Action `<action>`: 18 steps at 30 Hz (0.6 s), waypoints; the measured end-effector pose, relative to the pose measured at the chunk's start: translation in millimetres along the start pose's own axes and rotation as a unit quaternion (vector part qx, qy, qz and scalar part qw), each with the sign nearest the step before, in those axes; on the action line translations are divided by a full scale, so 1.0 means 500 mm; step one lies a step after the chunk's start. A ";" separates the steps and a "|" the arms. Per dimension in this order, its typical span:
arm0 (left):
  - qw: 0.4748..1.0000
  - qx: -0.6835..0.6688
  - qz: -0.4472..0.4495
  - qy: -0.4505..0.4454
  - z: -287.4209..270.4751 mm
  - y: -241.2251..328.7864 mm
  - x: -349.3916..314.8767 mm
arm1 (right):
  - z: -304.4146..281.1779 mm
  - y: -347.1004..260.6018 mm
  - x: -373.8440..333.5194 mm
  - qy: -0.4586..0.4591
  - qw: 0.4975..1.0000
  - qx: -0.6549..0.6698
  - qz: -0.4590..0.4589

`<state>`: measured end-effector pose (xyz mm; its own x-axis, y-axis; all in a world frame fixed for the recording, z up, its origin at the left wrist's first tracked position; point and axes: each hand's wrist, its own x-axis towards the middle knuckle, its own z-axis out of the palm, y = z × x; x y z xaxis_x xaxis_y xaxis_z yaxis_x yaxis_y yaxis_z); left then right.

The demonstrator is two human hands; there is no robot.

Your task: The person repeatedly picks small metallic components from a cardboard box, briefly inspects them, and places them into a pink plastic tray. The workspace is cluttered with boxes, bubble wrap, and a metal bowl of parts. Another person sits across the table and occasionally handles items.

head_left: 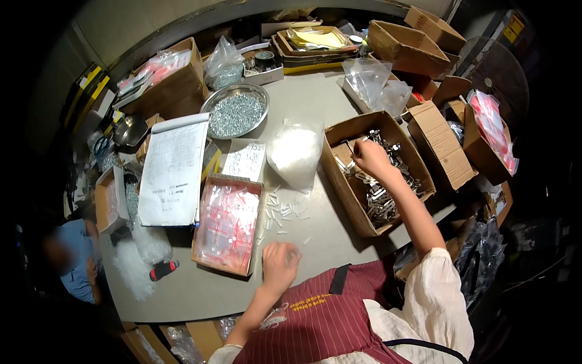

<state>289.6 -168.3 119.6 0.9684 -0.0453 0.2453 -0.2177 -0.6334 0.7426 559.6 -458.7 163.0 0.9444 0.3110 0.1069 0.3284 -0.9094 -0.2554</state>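
Observation:
My right hand (pixel 371 159) reaches into an open cardboard box (pixel 357 213) of loose metal parts (pixel 383 195), shiny and narrow. Its fingers are drawn together pointing down, and a pale metal piece (pixel 347 165) lies beside the fingertips. Whatever is between them is too small to make out. Close to the table's front edge, my left hand (pixel 280 265) is curled with thumb and fingers together; what it holds, if anything, cannot be made out. Small white plastic pieces (pixel 285 211) lie scattered just beyond it. To its left stands a shallow carton (pixel 258 213) of clear bags with red lines.
Behind the white pieces sits a clear bag of white parts (pixel 295 155). A metal bowl (pixel 264 121) of screws and a clipboard with papers (pixel 173 176) stand farther left. A red-and-black tool (pixel 163 270) lies near plastic bits. Another person (pixel 79 258) is at the left edge.

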 end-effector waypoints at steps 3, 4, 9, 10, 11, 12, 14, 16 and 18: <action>0.999 0.018 0.016 0.023 -0.005 -0.013 -0.002 | 0.088 0.073 0.024 -0.031 0.997 -0.074 -0.019; 1.000 0.001 -0.003 0.003 -0.005 -0.017 0.001 | 0.142 0.138 0.025 -0.021 0.992 -0.113 -0.049; 0.998 0.002 -0.057 0.041 -0.017 -0.028 -0.018 | 0.083 0.070 0.053 0.022 0.971 -0.196 -0.136; 0.997 0.002 -0.062 0.040 -0.014 -0.030 -0.019 | 0.086 0.078 0.062 0.040 0.957 -0.229 -0.173; 0.998 0.000 -0.058 0.038 -0.010 -0.032 -0.022 | 0.090 0.085 0.069 0.057 0.940 -0.262 -0.210; 0.998 -0.002 -0.048 0.034 -0.004 -0.033 -0.018 | 0.090 0.084 0.076 0.043 0.939 -0.264 -0.216; 0.999 0.002 -0.030 0.032 0.002 -0.030 -0.010 | 0.103 0.068 0.091 0.013 0.936 -0.268 -0.227; 0.999 0.010 -0.012 0.035 0.004 -0.021 0.003 | 0.119 0.060 0.098 0.014 0.927 -0.290 -0.239; 0.999 0.003 -0.038 0.027 -0.002 -0.008 0.011 | 0.125 0.059 0.102 0.039 0.940 -0.257 -0.221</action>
<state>295.9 -165.4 118.6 0.9740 0.0446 0.2220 -0.1432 -0.6381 0.7565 618.3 -452.4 101.1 0.7064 0.6875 0.1685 0.6182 -0.7151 0.3262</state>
